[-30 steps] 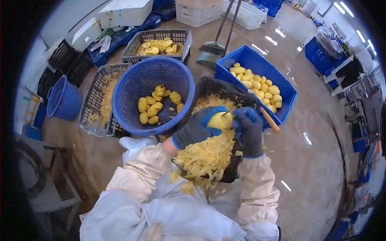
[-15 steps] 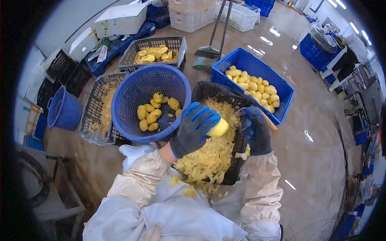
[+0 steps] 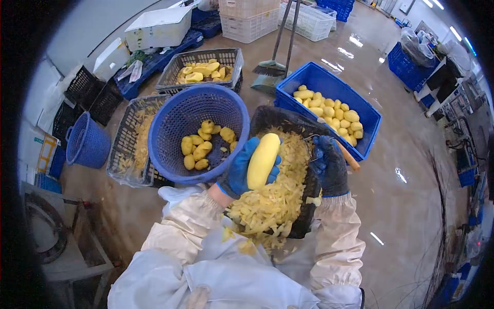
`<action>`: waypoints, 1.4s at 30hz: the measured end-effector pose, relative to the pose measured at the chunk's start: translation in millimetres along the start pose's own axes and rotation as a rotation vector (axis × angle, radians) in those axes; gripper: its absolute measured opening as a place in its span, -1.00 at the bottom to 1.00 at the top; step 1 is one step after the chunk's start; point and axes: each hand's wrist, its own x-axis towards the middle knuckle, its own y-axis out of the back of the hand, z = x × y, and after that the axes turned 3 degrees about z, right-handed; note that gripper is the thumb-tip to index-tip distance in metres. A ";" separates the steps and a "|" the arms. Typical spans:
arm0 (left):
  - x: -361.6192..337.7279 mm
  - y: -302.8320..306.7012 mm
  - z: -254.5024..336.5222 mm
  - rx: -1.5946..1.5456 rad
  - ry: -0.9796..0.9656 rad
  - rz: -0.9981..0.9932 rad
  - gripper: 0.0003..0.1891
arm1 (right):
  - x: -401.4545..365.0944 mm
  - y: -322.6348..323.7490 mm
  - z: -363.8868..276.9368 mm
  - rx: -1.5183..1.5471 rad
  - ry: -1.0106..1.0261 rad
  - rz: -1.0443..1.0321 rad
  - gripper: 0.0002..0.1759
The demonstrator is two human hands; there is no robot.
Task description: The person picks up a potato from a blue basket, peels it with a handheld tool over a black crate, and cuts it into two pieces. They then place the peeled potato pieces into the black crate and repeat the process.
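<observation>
A long, smooth, peeled yellow potato [image 3: 263, 160] lies in my left hand [image 3: 235, 174], whose gloved fingers wrap around it from behind. My right hand [image 3: 330, 170], also gloved, is closed on a peeler [image 3: 348, 155]; its wooden handle sticks out to the right and its metal end points toward the potato without touching it. Beneath both hands is a black crate [image 3: 265, 116] heaped with peelings [image 3: 262, 208]. A round blue basket [image 3: 167, 126] at the left holds several potatoes [image 3: 195, 149] with skin patches. Peeled potatoes [image 3: 334, 114] fill part of a blue bin [image 3: 371, 135] at the right.
Behind the basket stands a dark crate [image 3: 241, 59] with cut yellow pieces. Another crate [image 3: 116, 149] with peelings sits left, beside a smaller blue basket [image 3: 90, 141]. A broom and dustpan [image 3: 268, 77] stand beyond. A person [image 3: 446, 82] is at the far right. The floor looks wet.
My left hand has turned palm up, so the potato now shows lengthwise and more upright. My right hand stays almost in place with the peeler. The whole view has shifted slightly.
</observation>
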 end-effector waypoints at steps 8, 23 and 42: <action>1.2 0.7 -3.1 -0.012 0.157 -0.047 -0.27 | 1.1 -0.7 -35.0 0.146 -0.040 -0.071 -0.81; 56.1 77.4 -20.0 0.230 -0.031 0.387 -0.50 | 4.7 23.8 -11.9 0.846 -0.657 0.057 -0.82; -39.2 245.9 254.7 2.704 0.029 0.268 -0.71 | -0.7 7.7 22.7 -0.448 0.017 -0.187 -0.74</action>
